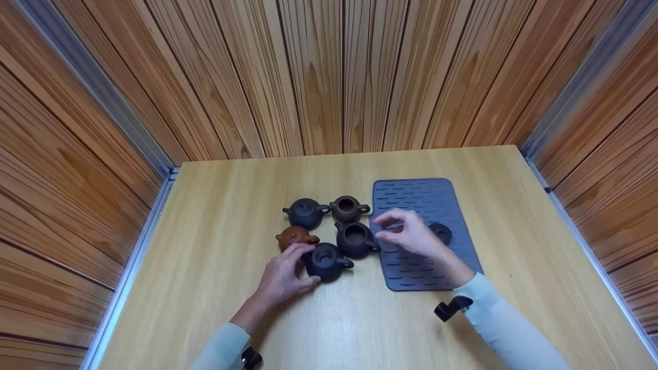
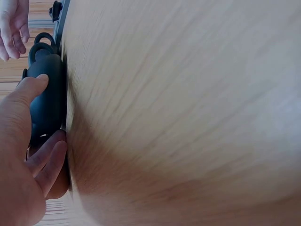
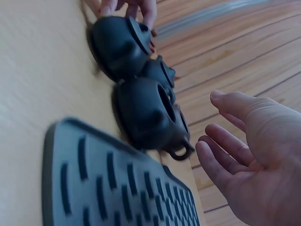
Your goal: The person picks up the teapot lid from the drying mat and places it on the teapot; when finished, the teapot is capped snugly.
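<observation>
With thumb and fingers on opposite sides, my left hand (image 1: 282,275) holds a black lidded teapot (image 1: 325,263) standing on the table. The left wrist view shows the thumb on the body of this teapot (image 2: 49,94) and fingers low by its spout end. My right hand (image 1: 411,234) hovers over the grey mat's left part, fingers bent and apart, holding nothing. Nearest to it is a lidless black teapot (image 1: 355,240); the right wrist view shows that pot's open mouth (image 3: 165,102) facing up. A round dark lid (image 1: 440,234) lies on the mat, beyond the right wrist.
A reddish-brown teapot (image 1: 295,236) sits just behind the left fingers. Farther back are a dark lidded teapot (image 1: 305,213) and a small brown lidless teapot (image 1: 347,208), close together. The ridged grey mat (image 1: 411,195) lies right of the cluster. Wood-panelled walls (image 1: 318,77) surround the table.
</observation>
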Tool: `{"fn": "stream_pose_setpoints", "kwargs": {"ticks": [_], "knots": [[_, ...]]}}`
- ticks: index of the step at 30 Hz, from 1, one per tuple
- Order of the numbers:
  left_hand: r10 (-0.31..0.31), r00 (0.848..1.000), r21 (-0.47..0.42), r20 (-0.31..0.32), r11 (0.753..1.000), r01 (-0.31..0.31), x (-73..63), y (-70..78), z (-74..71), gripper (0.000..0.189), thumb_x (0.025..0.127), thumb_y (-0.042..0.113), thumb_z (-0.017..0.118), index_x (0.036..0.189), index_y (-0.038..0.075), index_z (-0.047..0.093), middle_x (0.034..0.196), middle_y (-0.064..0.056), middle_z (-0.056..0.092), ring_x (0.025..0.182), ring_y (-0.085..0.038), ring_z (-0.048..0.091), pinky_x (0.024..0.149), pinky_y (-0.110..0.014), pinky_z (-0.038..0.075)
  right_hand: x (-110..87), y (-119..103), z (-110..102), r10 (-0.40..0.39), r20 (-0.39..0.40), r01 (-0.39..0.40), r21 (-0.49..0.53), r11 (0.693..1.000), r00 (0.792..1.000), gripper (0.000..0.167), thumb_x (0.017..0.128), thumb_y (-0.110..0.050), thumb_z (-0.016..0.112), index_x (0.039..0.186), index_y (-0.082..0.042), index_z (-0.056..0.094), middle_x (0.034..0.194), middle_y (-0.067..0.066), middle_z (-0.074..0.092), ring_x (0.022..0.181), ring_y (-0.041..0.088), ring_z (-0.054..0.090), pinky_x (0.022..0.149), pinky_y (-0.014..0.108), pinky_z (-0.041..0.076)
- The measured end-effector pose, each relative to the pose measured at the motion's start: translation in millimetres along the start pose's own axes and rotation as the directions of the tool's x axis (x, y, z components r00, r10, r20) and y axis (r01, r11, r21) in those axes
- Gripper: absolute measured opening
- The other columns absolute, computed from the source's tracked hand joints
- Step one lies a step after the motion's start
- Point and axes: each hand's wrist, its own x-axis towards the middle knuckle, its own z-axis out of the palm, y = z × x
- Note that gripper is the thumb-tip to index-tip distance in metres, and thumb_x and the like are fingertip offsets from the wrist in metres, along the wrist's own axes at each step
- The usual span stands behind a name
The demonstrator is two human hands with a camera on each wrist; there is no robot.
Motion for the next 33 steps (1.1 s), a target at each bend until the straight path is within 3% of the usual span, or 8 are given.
{"fn": "stream_pose_setpoints", "kwargs": {"ticks": [8, 16, 24, 27, 31, 33], "knots": [[-0.015, 1.000, -0.007, 0.014, 1.000, 0.015, -0.8, -1.4, 1.2, 0.068, 0.084, 0.029, 0.101, 0.144, 0.014, 0.072, 0.144, -0.005, 0.075, 0.133, -0.028, 0.075, 0.111, -0.054, 0.063, -10.0, 12, -31, 0.032, -0.077, -0.036, -0.043, 0.998, 0.996, 0.030, 0.099, -0.006, 0.085, 0.128, -0.001, 0.081, 0.131, 0.022, 0.079, 0.127, 0.047, 0.072, 0.099, 0.022, 0.061], [-0.013, 1.000, -0.013, 0.007, 1.000, 0.013, -0.5, -0.2, -0.5, 0.069, 0.084, 0.028, 0.101, 0.144, 0.013, 0.072, 0.144, -0.005, 0.075, 0.133, -0.030, 0.075, 0.110, -0.055, 0.062, -25.8, 26, -58, 0.074, -0.116, -0.083, -0.081, 0.993, 0.991, 0.031, 0.102, -0.008, 0.082, 0.131, 0.000, 0.079, 0.134, 0.023, 0.077, 0.129, 0.047, 0.069, 0.099, 0.018, 0.059], [0.002, 1.000, -0.019, -0.005, 1.000, -0.002, -1.8, -0.3, 0.0, 0.069, 0.083, 0.027, 0.102, 0.143, 0.013, 0.072, 0.142, -0.005, 0.076, 0.130, -0.027, 0.077, 0.108, -0.053, 0.063, -45.4, 43, -77, 0.094, -0.172, -0.118, -0.134, 0.984, 0.981, 0.031, 0.103, -0.009, 0.082, 0.131, 0.002, 0.078, 0.133, 0.022, 0.076, 0.121, 0.021, 0.072, 0.095, 0.011, 0.057], [-0.001, 1.000, -0.026, -0.004, 1.000, 0.001, -1.0, -0.1, -0.6, 0.069, 0.083, 0.027, 0.102, 0.143, 0.012, 0.072, 0.142, -0.005, 0.076, 0.130, -0.028, 0.076, 0.109, -0.053, 0.063, -51.7, 51, -81, 0.093, -0.196, -0.124, -0.154, 0.980, 0.976, 0.030, 0.102, -0.009, 0.083, 0.130, 0.002, 0.079, 0.134, 0.023, 0.077, 0.123, 0.023, 0.071, 0.097, 0.014, 0.059], [-0.010, 1.000, -0.025, 0.003, 1.000, 0.010, 0.0, 0.1, -1.0, 0.069, 0.083, 0.028, 0.101, 0.143, 0.012, 0.072, 0.143, -0.005, 0.075, 0.132, -0.028, 0.076, 0.110, -0.053, 0.063, -57.5, 61, -84, 0.093, -0.222, -0.133, -0.175, 0.976, 0.971, 0.032, 0.101, -0.009, 0.084, 0.131, 0.001, 0.079, 0.135, 0.023, 0.075, 0.129, 0.035, 0.070, 0.102, 0.029, 0.065], [-0.014, 1.000, -0.024, 0.005, 1.000, 0.014, -0.2, 0.1, -0.6, 0.069, 0.083, 0.028, 0.101, 0.144, 0.012, 0.072, 0.143, -0.005, 0.075, 0.132, -0.028, 0.075, 0.110, -0.053, 0.062, -59.0, 67, -85, 0.094, -0.228, -0.135, -0.171, 0.976, 0.969, 0.033, 0.101, -0.007, 0.083, 0.132, 0.002, 0.078, 0.136, 0.025, 0.072, 0.131, 0.040, 0.069, 0.102, 0.031, 0.065]]}}
